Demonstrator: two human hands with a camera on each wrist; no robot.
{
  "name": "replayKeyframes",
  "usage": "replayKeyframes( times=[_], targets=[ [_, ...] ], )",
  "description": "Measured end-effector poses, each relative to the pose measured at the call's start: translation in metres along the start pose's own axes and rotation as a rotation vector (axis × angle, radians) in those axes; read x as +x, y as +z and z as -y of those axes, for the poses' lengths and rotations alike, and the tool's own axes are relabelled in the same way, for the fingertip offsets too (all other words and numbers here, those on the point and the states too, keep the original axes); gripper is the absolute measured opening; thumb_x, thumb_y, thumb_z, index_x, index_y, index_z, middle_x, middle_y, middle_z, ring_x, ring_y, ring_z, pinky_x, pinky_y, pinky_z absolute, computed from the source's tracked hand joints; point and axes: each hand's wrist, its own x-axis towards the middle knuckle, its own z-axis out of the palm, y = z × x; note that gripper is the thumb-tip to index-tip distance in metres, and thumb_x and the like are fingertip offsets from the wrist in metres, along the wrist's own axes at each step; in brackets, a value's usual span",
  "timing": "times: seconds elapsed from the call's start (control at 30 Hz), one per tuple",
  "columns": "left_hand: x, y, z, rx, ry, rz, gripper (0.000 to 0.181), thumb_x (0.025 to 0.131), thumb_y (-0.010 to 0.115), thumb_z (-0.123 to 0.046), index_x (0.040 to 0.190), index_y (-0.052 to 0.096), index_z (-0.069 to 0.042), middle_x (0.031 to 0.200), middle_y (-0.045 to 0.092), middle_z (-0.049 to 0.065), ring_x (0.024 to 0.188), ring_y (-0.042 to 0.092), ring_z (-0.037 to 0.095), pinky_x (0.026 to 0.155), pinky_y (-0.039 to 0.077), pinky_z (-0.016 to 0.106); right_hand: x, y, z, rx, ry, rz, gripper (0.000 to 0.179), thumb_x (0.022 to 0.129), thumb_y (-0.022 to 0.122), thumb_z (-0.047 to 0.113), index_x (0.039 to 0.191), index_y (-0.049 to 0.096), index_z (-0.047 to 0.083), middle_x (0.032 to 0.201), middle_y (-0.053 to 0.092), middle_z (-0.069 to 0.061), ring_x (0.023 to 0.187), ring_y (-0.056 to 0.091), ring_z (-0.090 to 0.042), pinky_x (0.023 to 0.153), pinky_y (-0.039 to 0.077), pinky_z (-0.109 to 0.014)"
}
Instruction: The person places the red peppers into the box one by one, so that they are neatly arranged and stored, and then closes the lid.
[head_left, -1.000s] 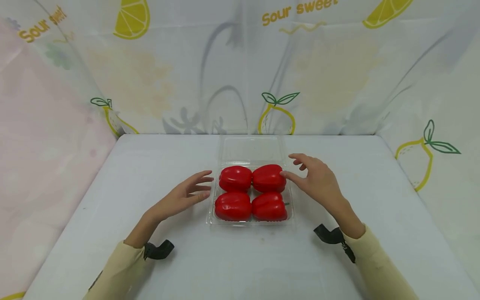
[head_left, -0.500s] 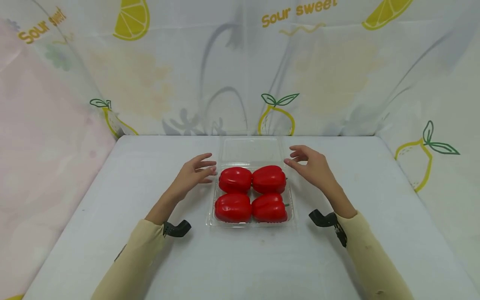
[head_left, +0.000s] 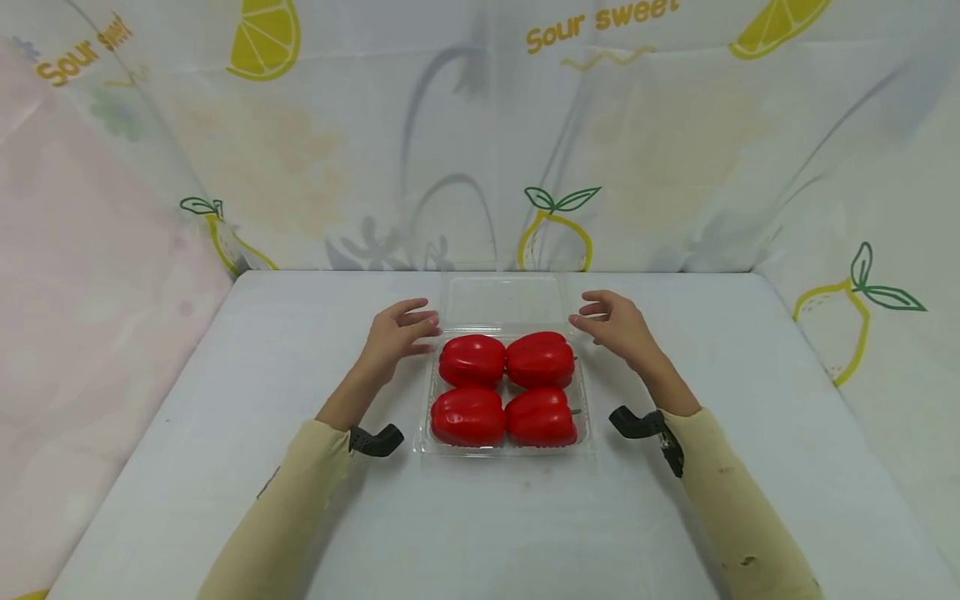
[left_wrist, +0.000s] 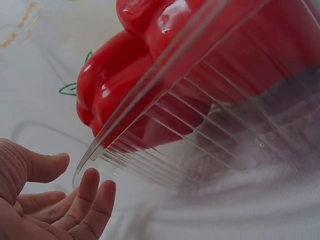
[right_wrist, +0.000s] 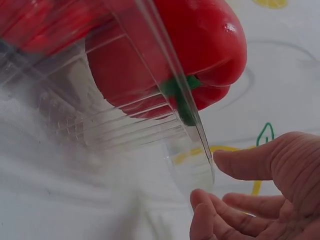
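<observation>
A clear plastic clamshell box (head_left: 498,452) lies with its lid (head_left: 504,302) folded back, away from the person. Several glossy red bell peppers (head_left: 468,417) fill its base in two rows, one showing a green stem (right_wrist: 186,107) in the right wrist view. My left hand (head_left: 396,335) is at the box's left side by the hinge, fingers loosely bent and thumb apart, nothing in its grasp. On the opposite side my right hand (head_left: 617,329) is beside the hinge corner, thumb and fingers spread around a gap. In both wrist views the fingertips come right at the box's edge.
The box rests on a white table (head_left: 495,533). A cloth backdrop (head_left: 360,167) printed with lemons stands along the table's far edge and both sides. Black wrist mounts (head_left: 377,440) stick out from both sleeves.
My left hand has moved forward and right, from beside the peppers to the hinge area. My right hand has moved forward from the back right pepper toward the lid. Box and peppers have stayed put.
</observation>
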Motion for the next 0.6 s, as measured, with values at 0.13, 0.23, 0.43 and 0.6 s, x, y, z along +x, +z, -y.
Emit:
replayKeyframes(
  times=[0.13,0.23,0.43,0.6],
  targets=[
    [0.0041,0.0055,-0.0001,-0.04,-0.025,-0.054,0.055,0.096,0.065,-0.015,0.145,0.043,-0.001,0.134,0.058,0.02,0.11,0.065,0.033,0.082,0.057,0.038,0.0032,0.0028,-0.0025,0.066,0.04,0.023,0.058,0.096,0.065,0.022,0.145,0.043,-0.001,0.131,0.058,-0.023,0.114,0.06,-0.035,0.081,0.058,-0.037],
    [0.0066,0.0084,-0.0003,-0.076,-0.04,-0.087,0.053,0.095,0.065,-0.012,0.143,0.045,-0.001,0.132,0.06,0.019,0.109,0.066,0.032,0.082,0.057,0.036,0.0044,0.0041,-0.003,0.113,0.073,0.029,0.058,0.095,0.064,0.02,0.145,0.042,0.001,0.132,0.057,-0.022,0.113,0.06,-0.035,0.084,0.057,-0.038],
    [0.0069,0.0105,-0.0006,-0.129,-0.036,-0.11,0.055,0.095,0.065,-0.009,0.145,0.043,-0.003,0.132,0.06,0.018,0.107,0.067,0.03,0.083,0.057,0.035,0.0049,0.0054,-0.0032,0.163,0.09,0.03,0.059,0.095,0.064,0.018,0.146,0.042,0.001,0.133,0.056,-0.023,0.114,0.06,-0.036,0.09,0.054,-0.044],
    [0.0058,0.0103,-0.0015,-0.142,0.02,-0.111,0.055,0.094,0.064,-0.005,0.145,0.044,-0.005,0.132,0.06,0.018,0.1,0.069,0.025,0.084,0.057,0.037,0.0035,0.0053,-0.0023,0.18,0.067,-0.002,0.059,0.093,0.066,0.015,0.146,0.042,0.003,0.131,0.058,-0.022,0.113,0.061,-0.035,0.089,0.055,-0.041]
  ],
)
